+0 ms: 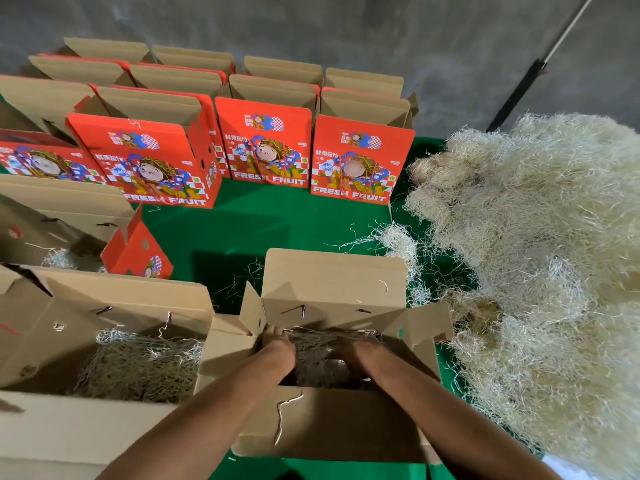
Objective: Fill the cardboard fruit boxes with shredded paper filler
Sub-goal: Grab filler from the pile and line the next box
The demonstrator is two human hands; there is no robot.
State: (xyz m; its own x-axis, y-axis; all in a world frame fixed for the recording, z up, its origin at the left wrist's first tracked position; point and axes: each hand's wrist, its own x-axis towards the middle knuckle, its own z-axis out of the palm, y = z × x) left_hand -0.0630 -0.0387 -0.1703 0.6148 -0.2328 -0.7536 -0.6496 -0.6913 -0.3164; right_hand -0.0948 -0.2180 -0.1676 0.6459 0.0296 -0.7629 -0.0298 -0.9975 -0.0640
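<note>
Far left: open brown cardboard fruit box [104, 341], already bedded with a flattened nest of pale shredded paper [138, 365] — it touches the box being worked on, so a shove there could shift it.

Centre: second open brown cardboard box [332, 420], flaps up, darker wad of shredded paper filler [322, 344] inside. Left hand [278, 346] is at the box's inner left wall, fingers down on the filler; right hand [358, 353] is deep in shadow beside it, pressing into the same wad. Hands near each other, not touching. Whether fingers are curled round strands or just flat — cannot tell, too dark and blurred.

Risks, as judgement: pushing hard could buckle the thin side flaps or slide the box on the cloth; filler may bunch in the middle and leave corners bare; loose strands cling to the forearms and could drag out on withdrawal. One strand already hangs on the near wall.

Right: big heap of straw-coloured shredded paper [540, 258], spilling strands toward the box — the source pile, easy to snag and scatter.

Surface: green cloth [263, 220], littered with stray shreds. Behind, rows of upright red printed "FRESH FRUIT" cartons [263, 147] with lids open. Beyond them grey concrete floor [346, 26]; dark-handled pole [523, 84] lies top right.
</note>
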